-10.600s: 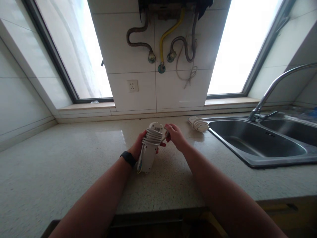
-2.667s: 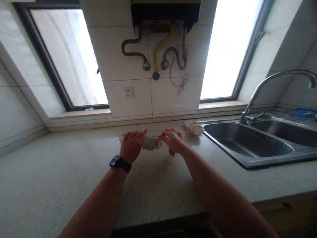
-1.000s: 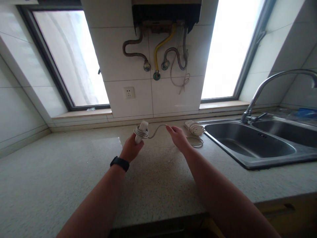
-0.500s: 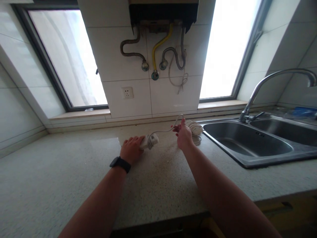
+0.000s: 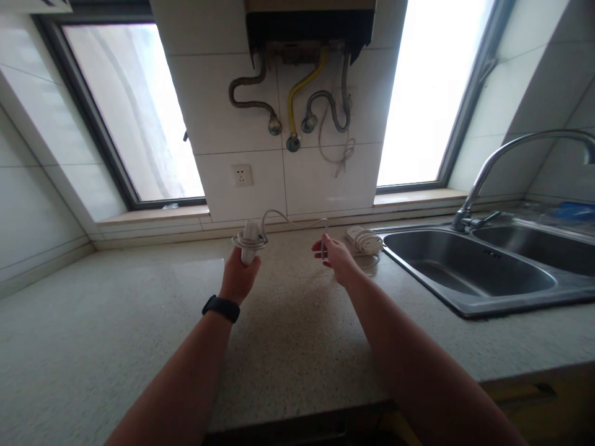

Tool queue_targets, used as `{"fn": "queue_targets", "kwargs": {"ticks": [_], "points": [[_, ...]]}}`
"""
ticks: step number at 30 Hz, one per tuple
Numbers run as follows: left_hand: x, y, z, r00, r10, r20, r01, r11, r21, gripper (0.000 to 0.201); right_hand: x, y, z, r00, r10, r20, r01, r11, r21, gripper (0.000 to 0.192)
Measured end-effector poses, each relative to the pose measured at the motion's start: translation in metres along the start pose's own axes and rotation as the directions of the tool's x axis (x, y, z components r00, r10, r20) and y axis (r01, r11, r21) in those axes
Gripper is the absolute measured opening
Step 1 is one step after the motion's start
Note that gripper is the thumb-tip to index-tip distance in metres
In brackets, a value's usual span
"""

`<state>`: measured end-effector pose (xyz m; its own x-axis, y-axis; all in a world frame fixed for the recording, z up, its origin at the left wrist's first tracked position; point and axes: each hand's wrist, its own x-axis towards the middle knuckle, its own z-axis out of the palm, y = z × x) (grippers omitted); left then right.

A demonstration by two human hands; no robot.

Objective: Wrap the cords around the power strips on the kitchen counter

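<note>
At the middle of the frame the left hand (image 5: 242, 272) holds a white power strip (image 5: 250, 243) upright above the bench (image 5: 139, 322), fingers closed round its lower body; a few turns of white cord (image 5: 288, 220) circle its top, and the free length arcs right to the right hand (image 5: 335, 260), whose fingers pinch it; the strip looks light and stiff, best held by its body; the cord is limp and springy, likely to slip unless pinched; a second wound strip (image 5: 365, 240) lies just beside the sink (image 5: 465, 272) at right.
</note>
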<state>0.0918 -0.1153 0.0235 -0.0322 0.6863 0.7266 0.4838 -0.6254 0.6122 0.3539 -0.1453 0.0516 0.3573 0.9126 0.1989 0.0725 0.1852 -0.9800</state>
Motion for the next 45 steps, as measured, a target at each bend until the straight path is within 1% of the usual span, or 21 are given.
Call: {"fn": "queue_targets", "kwargs": {"ticks": [2, 4, 5, 8, 10, 13, 15, 16, 18, 20, 21, 23, 25, 27, 31, 33, 35, 37, 40, 42, 45], "points": [[-0.003, 0.007, -0.001, 0.987, 0.141, 0.071, -0.143, 0.989, 0.031, 0.038, 0.002, 0.007, 0.003, 0.993, -0.074, 0.088, 0.096, 0.956, -0.276, 0.050], [-0.005, 0.013, -0.002, 0.951, 0.261, 0.164, -0.280, 0.955, 0.103, 0.042, 0.003, 0.012, 0.004, 0.978, -0.133, 0.159, 0.196, 0.840, -0.506, 0.050], [-0.006, 0.015, -0.002, 0.928, 0.304, 0.216, -0.339, 0.929, 0.151, 0.042, 0.002, 0.015, 0.004, 0.971, -0.149, 0.189, 0.232, 0.782, -0.578, 0.048], [-0.009, 0.020, -0.002, 0.864, 0.355, 0.356, -0.461, 0.842, 0.280, 0.042, -0.004, 0.018, 0.003, 0.957, -0.160, 0.243, 0.286, 0.677, -0.678, 0.038], [-0.011, 0.023, -0.001, 0.842, 0.345, 0.414, -0.492, 0.805, 0.331, 0.044, -0.011, 0.017, 0.003, 0.946, -0.155, 0.284, 0.318, 0.606, -0.729, 0.035], [-0.014, 0.027, 0.001, 0.844, 0.306, 0.440, -0.487, 0.781, 0.391, 0.047, -0.021, 0.015, 0.004, 0.926, -0.118, 0.358, 0.365, 0.517, -0.774, 0.031], [-0.015, 0.029, 0.001, 0.853, 0.287, 0.436, -0.478, 0.765, 0.431, 0.052, -0.026, 0.013, 0.006, 0.914, -0.127, 0.385, 0.395, 0.492, -0.776, 0.029], [-0.015, 0.029, 0.001, 0.859, 0.281, 0.428, -0.472, 0.757, 0.451, 0.057, -0.027, 0.012, 0.008, 0.906, -0.167, 0.388, 0.416, 0.507, -0.755, 0.029], [-0.015, 0.029, 0.001, 0.871, 0.274, 0.407, -0.460, 0.744, 0.483, 0.070, -0.029, 0.010, 0.012, 0.876, -0.285, 0.389, 0.480, 0.600, -0.641, 0.032], [-0.015, 0.028, 0.000, 0.883, 0.270, 0.385, -0.447, 0.737, 0.507, 0.079, -0.031, 0.008, 0.017, 0.838, -0.359, 0.411, 0.524, 0.740, -0.422, 0.033], [-0.015, 0.027, 0.000, 0.888, 0.269, 0.373, -0.439, 0.735, 0.517, 0.082, -0.032, 0.008, 0.020, 0.827, -0.353, 0.438, 0.505, 0.808, -0.302, 0.034], [-0.014, 0.026, 0.000, 0.896, 0.269, 0.354, -0.430, 0.729, 0.533, 0.083, -0.033, 0.007, 0.023, 0.806, -0.291, 0.516, 0.381, 0.922, -0.075, 0.043], [-0.014, 0.024, 0.000, 0.899, 0.270, 0.345, -0.426, 0.722, 0.545, 0.082, -0.034, 0.007, 0.024, 0.789, -0.234, 0.568, 0.205, 0.972, 0.115, 0.055], [-0.013, 0.023, 0.000, 0.901, 0.265, 0.345, -0.422, 0.722, 0.548, 0.082, -0.035, 0.005, 0.022, 0.792, -0.219, 0.570, 0.086, 0.964, 0.250, 0.055], [-0.012, 0.023, -0.001, 0.904, 0.255, 0.344, -0.410, 0.748, 0.522, 0.086, -0.036, 0.001, 0.019, 0.838, -0.208, 0.505, 0.007, 0.929, 0.371, 0.043], [-0.012, 0.024, 0.000, 0.896, 0.268, 0.353, -0.423, 0.755, 0.501, 0.085, -0.036, 0.000, 0.019, 0.833, -0.196, 0.517, -0.041, 0.911, 0.410, 0.043], [-0.013, 0.024, 0.000, 0.882, 0.297, 0.366, -0.452, 0.754, 0.476, 0.080, -0.037, -0.001, 0.021, 0.815, -0.197, 0.545, -0.065, 0.903, 0.424, 0.043], [-0.012, 0.024, -0.001, 0.867, 0.331, 0.373, -0.481, 0.752, 0.451, 0.076, -0.037, -0.001, 0.022, 0.811, -0.197, 0.551, -0.065, 0.905, 0.420, 0.039], [-0.011, 0.021, -0.003, 0.861, 0.367, 0.353, -0.499, 0.743, 0.445, 0.074, -0.036, -0.006, 0.020, 0.845, -0.199, 0.496, -0.043, 0.900, 0.434, 0.025], [-0.009, 0.017, -0.005, 0.877, 0.357, 0.321, -0.475, 0.745, 0.469, 0.076, -0.035, -0.011, 0.015, 0.872, -0.221, 0.436, -0.004, 0.888, 0.459, 0.019], [-0.007, 0.009, -0.008, 0.930, 0.280, 0.239, -0.366, 0.778, 0.511, 0.075, -0.035, -0.019, 0.010, 0.886, -0.254, 0.388, 0.057, 0.891, 0.451, 0.024]]}}
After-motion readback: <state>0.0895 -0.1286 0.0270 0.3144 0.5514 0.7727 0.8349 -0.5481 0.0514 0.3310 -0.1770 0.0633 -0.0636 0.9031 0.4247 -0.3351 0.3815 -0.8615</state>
